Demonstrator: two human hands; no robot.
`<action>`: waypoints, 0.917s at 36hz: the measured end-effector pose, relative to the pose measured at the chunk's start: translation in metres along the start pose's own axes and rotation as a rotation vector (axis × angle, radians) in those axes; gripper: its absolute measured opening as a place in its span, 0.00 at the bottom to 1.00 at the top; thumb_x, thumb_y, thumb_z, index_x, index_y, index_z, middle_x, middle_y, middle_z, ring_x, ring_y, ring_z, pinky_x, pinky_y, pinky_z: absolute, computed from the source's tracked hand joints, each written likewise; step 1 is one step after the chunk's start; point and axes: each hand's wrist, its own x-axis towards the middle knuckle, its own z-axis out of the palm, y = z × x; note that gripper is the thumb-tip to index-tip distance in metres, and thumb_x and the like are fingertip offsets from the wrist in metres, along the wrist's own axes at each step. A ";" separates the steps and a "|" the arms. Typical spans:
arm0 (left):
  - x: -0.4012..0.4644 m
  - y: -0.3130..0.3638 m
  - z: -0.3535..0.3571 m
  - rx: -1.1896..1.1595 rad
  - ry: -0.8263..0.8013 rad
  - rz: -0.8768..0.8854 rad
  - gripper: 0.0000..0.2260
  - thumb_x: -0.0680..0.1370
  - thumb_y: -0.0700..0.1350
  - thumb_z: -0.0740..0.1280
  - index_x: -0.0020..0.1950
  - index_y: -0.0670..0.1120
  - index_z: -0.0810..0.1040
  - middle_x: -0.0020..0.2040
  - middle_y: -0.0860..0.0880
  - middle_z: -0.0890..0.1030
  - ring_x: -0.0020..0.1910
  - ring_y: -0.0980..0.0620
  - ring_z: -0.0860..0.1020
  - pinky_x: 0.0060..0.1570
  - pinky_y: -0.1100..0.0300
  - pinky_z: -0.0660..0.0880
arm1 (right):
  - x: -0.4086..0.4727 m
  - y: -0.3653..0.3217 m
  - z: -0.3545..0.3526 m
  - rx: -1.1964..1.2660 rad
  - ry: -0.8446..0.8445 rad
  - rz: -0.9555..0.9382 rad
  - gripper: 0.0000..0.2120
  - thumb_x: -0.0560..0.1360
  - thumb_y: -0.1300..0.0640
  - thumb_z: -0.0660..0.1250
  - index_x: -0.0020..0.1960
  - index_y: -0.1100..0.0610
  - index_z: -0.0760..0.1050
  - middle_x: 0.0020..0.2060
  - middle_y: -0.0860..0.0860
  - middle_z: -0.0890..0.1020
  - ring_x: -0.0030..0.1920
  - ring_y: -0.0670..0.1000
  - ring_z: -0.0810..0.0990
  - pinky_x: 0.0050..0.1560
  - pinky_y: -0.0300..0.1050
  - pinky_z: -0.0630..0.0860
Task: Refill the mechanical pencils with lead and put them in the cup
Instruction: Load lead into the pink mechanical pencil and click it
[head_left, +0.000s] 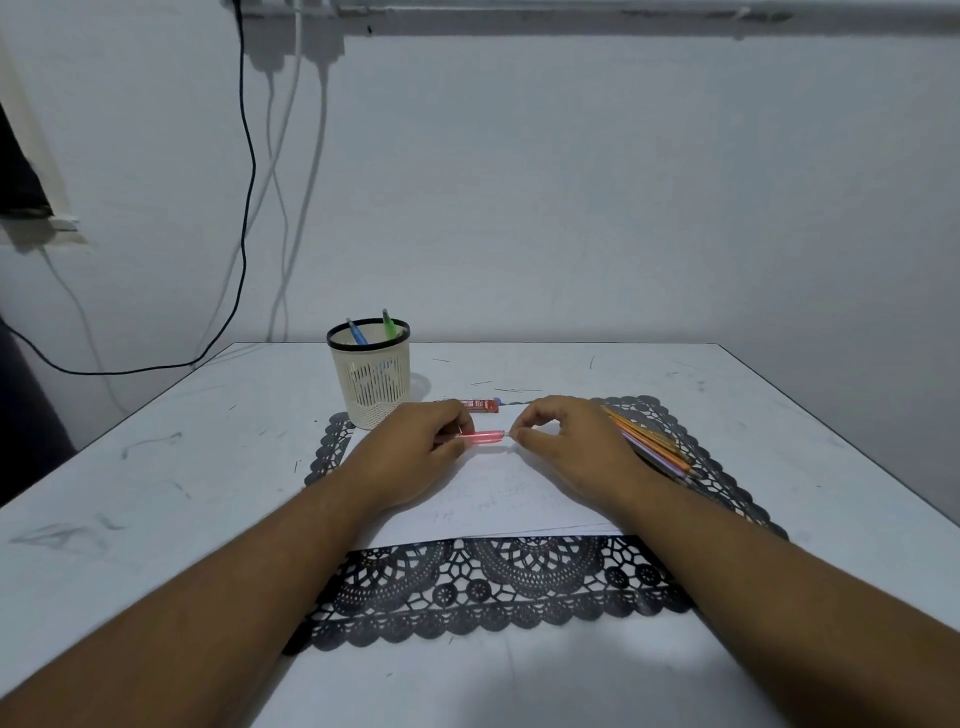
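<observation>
I hold the pink pencil (480, 438) between my two hands, just above the white paper (493, 499) — its long axis runs left to right, level with the table edge. My left hand (415, 441) grips one end with curled fingers; my right hand (561, 441) pinches at the other end, though whether it holds a lead or the cap I cannot tell. The cup (371, 379) stands beyond my left hand, the nearer one — the lead tube (480, 405) lies just behind the pencil
</observation>
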 end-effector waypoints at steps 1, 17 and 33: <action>0.000 0.000 0.000 -0.002 -0.001 0.000 0.03 0.81 0.44 0.68 0.50 0.53 0.79 0.38 0.57 0.77 0.35 0.60 0.73 0.35 0.63 0.67 | 0.000 -0.001 -0.001 -0.014 -0.002 -0.006 0.06 0.79 0.51 0.73 0.43 0.46 0.84 0.52 0.42 0.85 0.55 0.43 0.81 0.54 0.46 0.73; -0.001 -0.002 -0.001 -0.004 0.007 -0.012 0.02 0.81 0.45 0.68 0.51 0.51 0.80 0.40 0.57 0.79 0.37 0.59 0.75 0.37 0.61 0.70 | -0.002 0.000 -0.010 0.019 0.017 0.021 0.07 0.78 0.52 0.72 0.42 0.48 0.84 0.49 0.41 0.85 0.52 0.42 0.81 0.48 0.43 0.75; 0.002 -0.007 -0.003 -0.018 0.034 -0.025 0.03 0.81 0.45 0.69 0.50 0.53 0.81 0.42 0.60 0.79 0.40 0.63 0.75 0.38 0.65 0.66 | 0.000 0.006 -0.011 -0.111 -0.192 -0.017 0.05 0.74 0.53 0.77 0.40 0.48 0.85 0.47 0.42 0.84 0.52 0.46 0.81 0.56 0.50 0.79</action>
